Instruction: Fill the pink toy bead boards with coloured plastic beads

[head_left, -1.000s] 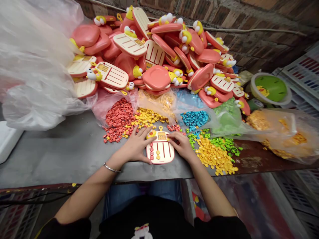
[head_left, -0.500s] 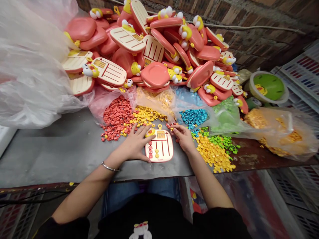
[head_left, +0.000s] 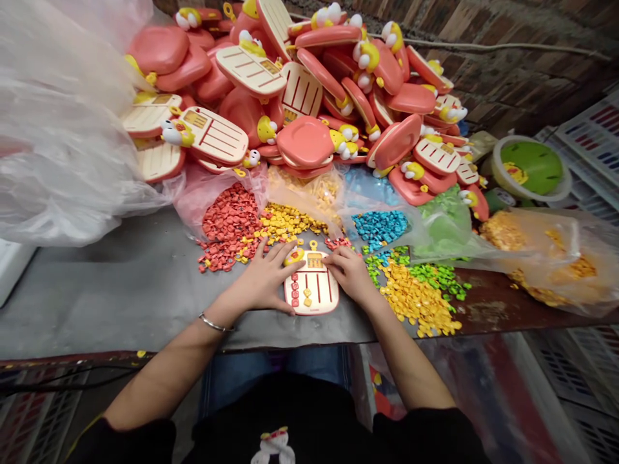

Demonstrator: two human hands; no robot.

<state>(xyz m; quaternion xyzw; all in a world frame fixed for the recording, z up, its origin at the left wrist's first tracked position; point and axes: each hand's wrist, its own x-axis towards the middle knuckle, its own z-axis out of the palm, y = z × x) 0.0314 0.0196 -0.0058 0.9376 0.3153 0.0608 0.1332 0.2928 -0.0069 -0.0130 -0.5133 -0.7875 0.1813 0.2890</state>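
Note:
A cream slotted board (head_left: pixel 320 299) with a red rim lies flat on the table in front of me, its yellow ring at the top. Several red pieces (head_left: pixel 294 286) sit in its leftmost slot, and yellow pieces (head_left: pixel 307 297) sit in the slot beside it. My left hand (head_left: pixel 264 278) is open, fingers spread, with thumb and fingertips against the board's left side. At the upper right edge of the board, my right hand (head_left: pixel 354 274) has its fingers pinched together; whatever is between the fingertips is hidden.
Small red pieces (head_left: pixel 231 216), yellow pieces (head_left: pixel 293 221), blue pieces (head_left: pixel 380 227), green pieces (head_left: pixel 438 278) and more yellow pieces (head_left: pixel 418 299) lie in heaps. Behind them rises a pile of similar boards (head_left: pixel 307 142). Plastic bags (head_left: pixel 62 142) stand left; a tub (head_left: pixel 527 167) stands right.
My right hand has moved left and slightly down, from beside the small red pieces onto the board's upper right edge. My left hand stays at the board's left side. The view has shifted slightly.

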